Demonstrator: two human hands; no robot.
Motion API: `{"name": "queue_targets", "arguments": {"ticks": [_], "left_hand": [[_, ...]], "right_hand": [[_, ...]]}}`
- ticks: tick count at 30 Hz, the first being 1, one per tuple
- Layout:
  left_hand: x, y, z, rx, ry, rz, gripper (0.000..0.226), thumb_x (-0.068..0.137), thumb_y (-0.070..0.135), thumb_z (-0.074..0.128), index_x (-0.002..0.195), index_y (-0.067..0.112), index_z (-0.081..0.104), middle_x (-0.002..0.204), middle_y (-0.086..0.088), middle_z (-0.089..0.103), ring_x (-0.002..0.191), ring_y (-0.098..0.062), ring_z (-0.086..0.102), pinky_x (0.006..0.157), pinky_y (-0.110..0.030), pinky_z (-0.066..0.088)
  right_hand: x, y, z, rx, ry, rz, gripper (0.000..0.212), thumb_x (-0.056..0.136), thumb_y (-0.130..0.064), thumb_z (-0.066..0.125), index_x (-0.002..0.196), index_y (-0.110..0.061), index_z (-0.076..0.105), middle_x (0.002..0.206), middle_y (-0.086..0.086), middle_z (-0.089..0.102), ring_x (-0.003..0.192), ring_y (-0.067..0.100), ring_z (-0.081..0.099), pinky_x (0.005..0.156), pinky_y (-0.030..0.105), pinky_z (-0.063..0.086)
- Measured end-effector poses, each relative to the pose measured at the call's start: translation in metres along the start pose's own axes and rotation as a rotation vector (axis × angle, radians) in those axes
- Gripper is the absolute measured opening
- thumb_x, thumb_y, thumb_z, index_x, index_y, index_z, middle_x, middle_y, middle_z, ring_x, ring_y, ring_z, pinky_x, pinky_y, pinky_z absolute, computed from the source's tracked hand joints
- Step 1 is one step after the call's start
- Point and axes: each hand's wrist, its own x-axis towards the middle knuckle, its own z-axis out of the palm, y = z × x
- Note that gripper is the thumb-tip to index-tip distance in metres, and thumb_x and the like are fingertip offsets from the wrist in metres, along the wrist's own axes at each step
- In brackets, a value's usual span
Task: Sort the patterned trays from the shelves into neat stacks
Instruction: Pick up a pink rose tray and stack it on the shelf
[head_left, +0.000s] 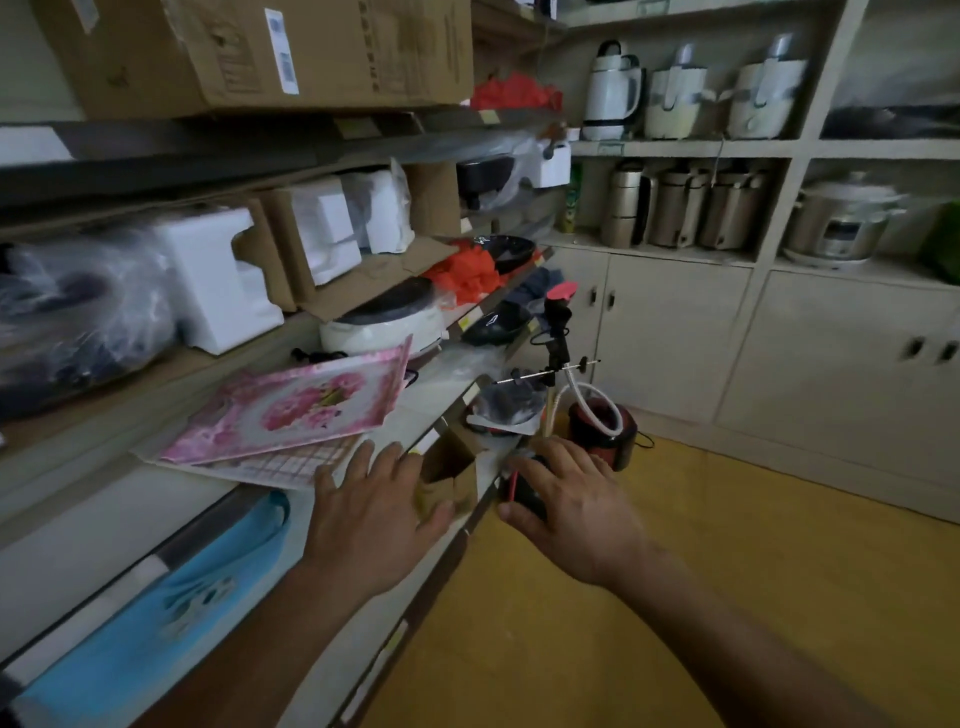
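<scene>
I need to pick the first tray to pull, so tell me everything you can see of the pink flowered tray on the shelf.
The pink flowered tray is rectangular, glossy like plastic or melamine, with a pale centre bearing pink blossoms and a marbled pink raised rim. It lies tilted, far corner lifted, on top of a checked tray on the shelf, overhanging toward the front. The left hand reaches near it, fingers spread; no contact with it shows.

On the shelf (457, 387) just beyond the left grip (371, 512) we see a checked tray (291, 465) lying flat, a pink floral tray (296, 408) tilted on it, and a small open cardboard box (449, 467) between both grips.
</scene>
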Motion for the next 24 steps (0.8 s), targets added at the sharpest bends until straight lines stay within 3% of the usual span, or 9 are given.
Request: {"name": "queue_targets", "arguments": {"ticks": [3, 7, 10, 13, 19, 24], "left_hand": [[0.029, 0.022, 0.002, -0.019, 0.007, -0.075, 0.086, 0.072, 0.071, 0.0, 0.141, 0.031, 0.033, 0.153, 0.006, 0.028, 0.141, -0.021, 0.019, 0.109, -0.054, 0.02], [0.059, 0.035, 0.011, 0.019, 0.0, -0.118, 0.075, 0.078, 0.069, 0.011, 0.134, 0.029, 0.042, 0.148, 0.004, 0.038, 0.137, -0.023, 0.028, 0.106, -0.057, 0.026], [0.08, 0.041, 0.019, 0.007, 0.032, -0.15, 0.059, 0.08, 0.064, 0.029, 0.113, 0.024, 0.059, 0.125, -0.001, 0.059, 0.121, -0.029, 0.049, 0.092, -0.06, 0.04], [0.103, 0.041, 0.029, 0.011, 0.061, -0.176, 0.053, 0.08, 0.06, 0.037, 0.104, 0.021, 0.064, 0.114, -0.003, 0.064, 0.11, -0.031, 0.057, 0.084, -0.062, 0.045], [0.162, 0.03, 0.052, 0.052, 0.007, -0.289, 0.071, 0.082, 0.065, 0.019, 0.126, 0.022, 0.055, 0.136, -0.004, 0.053, 0.129, -0.028, 0.043, 0.097, -0.058, 0.035], [0.22, 0.013, 0.067, 0.038, -0.039, -0.396, 0.086, 0.076, 0.068, 0.0, 0.141, 0.024, 0.035, 0.149, 0.0, 0.036, 0.138, -0.025, 0.024, 0.106, -0.055, 0.023]], "right_hand": [[0.027, 0.036, -0.001, 0.027, 0.006, -0.06, 0.06, 0.09, -0.069, 0.025, 0.138, -0.035, 0.038, 0.145, 0.0, 0.039, 0.137, 0.021, 0.031, 0.105, 0.048, 0.037], [0.053, 0.07, 0.006, 0.046, 0.005, -0.123, 0.057, 0.093, -0.065, 0.033, 0.138, -0.033, 0.041, 0.145, 0.002, 0.04, 0.136, 0.022, 0.033, 0.106, 0.047, 0.036], [0.078, 0.09, 0.015, 0.07, -0.016, -0.157, 0.058, 0.093, -0.065, 0.034, 0.141, -0.034, 0.039, 0.149, -0.001, 0.036, 0.139, 0.021, 0.029, 0.108, 0.047, 0.033], [0.107, 0.103, 0.027, 0.07, -0.033, -0.214, 0.057, 0.093, -0.065, 0.034, 0.141, -0.033, 0.039, 0.148, 0.0, 0.037, 0.138, 0.023, 0.03, 0.108, 0.047, 0.034], [0.184, 0.121, 0.053, 0.101, -0.025, -0.321, 0.06, 0.091, -0.062, 0.032, 0.138, -0.026, 0.046, 0.14, 0.002, 0.047, 0.132, 0.024, 0.04, 0.102, 0.047, 0.04], [0.256, 0.133, 0.078, 0.093, -0.064, -0.412, 0.059, 0.091, -0.063, 0.034, 0.136, -0.027, 0.048, 0.139, 0.003, 0.049, 0.131, 0.026, 0.042, 0.101, 0.048, 0.042]]}}
